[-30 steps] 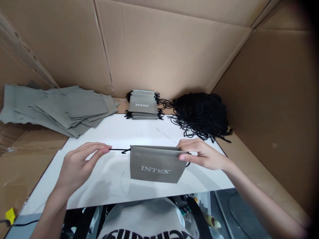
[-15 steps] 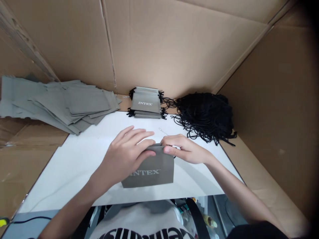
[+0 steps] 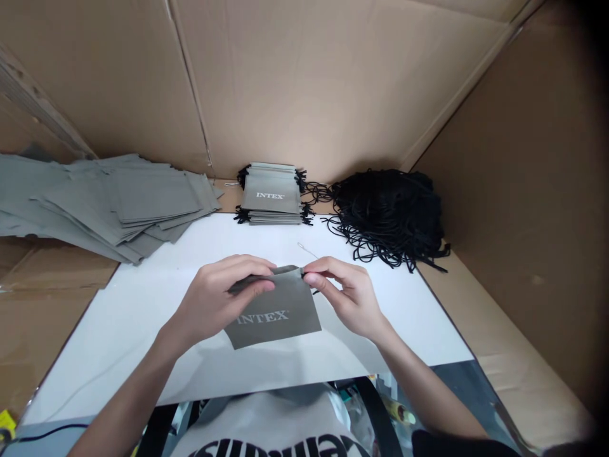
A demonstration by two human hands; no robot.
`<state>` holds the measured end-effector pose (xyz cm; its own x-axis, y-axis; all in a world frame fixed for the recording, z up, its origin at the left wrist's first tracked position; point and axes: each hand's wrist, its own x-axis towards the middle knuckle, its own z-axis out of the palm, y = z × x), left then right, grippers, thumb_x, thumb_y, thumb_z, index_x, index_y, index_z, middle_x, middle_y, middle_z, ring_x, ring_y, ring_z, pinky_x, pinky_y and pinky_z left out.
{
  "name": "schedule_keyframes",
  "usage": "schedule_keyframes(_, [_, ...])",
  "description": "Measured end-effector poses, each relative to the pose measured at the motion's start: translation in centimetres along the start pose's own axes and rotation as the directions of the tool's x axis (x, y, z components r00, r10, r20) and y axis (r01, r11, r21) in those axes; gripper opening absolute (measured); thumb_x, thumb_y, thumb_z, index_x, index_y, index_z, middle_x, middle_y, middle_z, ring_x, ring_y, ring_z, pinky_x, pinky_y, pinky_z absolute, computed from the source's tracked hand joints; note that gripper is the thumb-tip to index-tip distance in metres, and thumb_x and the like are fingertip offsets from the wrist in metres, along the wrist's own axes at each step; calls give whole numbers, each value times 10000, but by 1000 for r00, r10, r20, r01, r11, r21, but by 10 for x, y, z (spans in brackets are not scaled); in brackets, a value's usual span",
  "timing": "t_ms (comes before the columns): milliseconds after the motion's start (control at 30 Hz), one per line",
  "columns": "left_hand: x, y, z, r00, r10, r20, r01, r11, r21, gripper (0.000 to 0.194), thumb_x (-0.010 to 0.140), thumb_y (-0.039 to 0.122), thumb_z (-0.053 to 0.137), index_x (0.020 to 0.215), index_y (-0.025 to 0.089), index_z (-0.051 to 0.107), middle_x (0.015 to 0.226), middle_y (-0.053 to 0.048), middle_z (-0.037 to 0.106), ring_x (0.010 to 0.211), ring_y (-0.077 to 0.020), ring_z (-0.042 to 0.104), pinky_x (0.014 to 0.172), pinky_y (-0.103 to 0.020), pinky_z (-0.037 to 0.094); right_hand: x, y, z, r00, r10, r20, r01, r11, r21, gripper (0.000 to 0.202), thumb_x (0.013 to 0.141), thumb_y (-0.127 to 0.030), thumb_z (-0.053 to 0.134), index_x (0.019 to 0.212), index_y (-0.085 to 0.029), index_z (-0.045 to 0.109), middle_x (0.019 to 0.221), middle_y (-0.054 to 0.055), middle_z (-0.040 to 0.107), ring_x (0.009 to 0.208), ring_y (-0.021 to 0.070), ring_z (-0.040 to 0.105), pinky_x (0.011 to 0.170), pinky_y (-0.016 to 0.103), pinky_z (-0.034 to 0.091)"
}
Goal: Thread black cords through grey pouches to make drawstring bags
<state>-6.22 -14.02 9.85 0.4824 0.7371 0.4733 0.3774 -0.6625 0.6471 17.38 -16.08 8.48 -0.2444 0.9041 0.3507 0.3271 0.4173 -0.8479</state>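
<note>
A grey INTEX pouch (image 3: 280, 317) is held up over the white tabletop (image 3: 143, 324), its top edge slightly parted. My left hand (image 3: 219, 295) grips the pouch's upper left part between thumb and fingers. At its top right corner, the thumb and index finger of my right hand (image 3: 345, 289) pinch the edge, where a bit of black cord shows. A thin wire loop (image 3: 304, 249) extends from beside my right fingertips, its other end hidden.
Grey pouches (image 3: 152, 197) lie heaped at the back left. A stack of INTEX pouches with black cord ends (image 3: 272, 195) sits at the back middle. Black cords (image 3: 390, 216) are piled to its right. Cardboard walls (image 3: 304, 89) surround the table.
My left hand has closed round the pouch's upper left side, where its fingers were spread before. The pouch has tilted and its top has parted. The view has shifted slightly.
</note>
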Motion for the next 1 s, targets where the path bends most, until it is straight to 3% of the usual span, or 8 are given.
schedule_keyframes(167, [4, -2, 6, 987, -19, 158, 34, 995, -93, 112, 949, 268, 616, 934, 204, 707, 987, -40, 737, 871, -168, 690, 768, -261, 529, 1, -4, -2, 997, -71, 9, 71, 996, -48, 112, 966, -258, 605, 918, -212, 695, 861, 24, 753, 761, 163, 693, 691, 275, 533])
schedule_keyframes(467, [1, -6, -12, 973, -60, 221, 55, 998, 31, 188, 957, 305, 591, 850, 201, 706, 921, -39, 733, 789, -160, 671, 701, -250, 506, -6, -4, -27, 978, -170, 119, 193, 954, -230, 123, 975, -193, 568, 880, -230, 637, 1101, 73, 719, 1046, 233, 651, 901, 397, 505])
schedule_keyframes(700, [-23, -30, -32, 930, -182, 319, 156, 982, 108, 219, 926, 388, 625, 796, 222, 683, 884, -15, 723, 785, -160, 670, 686, -230, 506, -14, 0, -41, 997, -58, -59, 49, 987, -150, 109, 963, -229, 600, 863, -238, 643, 967, 49, 727, 958, 228, 663, 861, 384, 492])
schedule_keyframes(867, [-41, -42, -48, 920, -200, 338, 158, 976, 147, 184, 945, 348, 577, 856, 244, 698, 855, -10, 722, 759, -167, 673, 666, -225, 512, -21, 7, -48, 1000, 4, -25, -7, 991, -136, 138, 952, -267, 618, 823, -232, 653, 942, 51, 727, 940, 236, 666, 853, 385, 495])
schedule_keyframes(1000, [-45, -42, -57, 939, -195, 285, 151, 974, 170, 177, 945, 344, 587, 840, 248, 693, 849, 10, 722, 725, -150, 670, 630, -189, 511, -25, 14, -54, 996, 79, -29, -82, 993, -82, 150, 944, -285, 629, 812, -222, 657, 922, 53, 720, 903, 224, 661, 834, 360, 496])
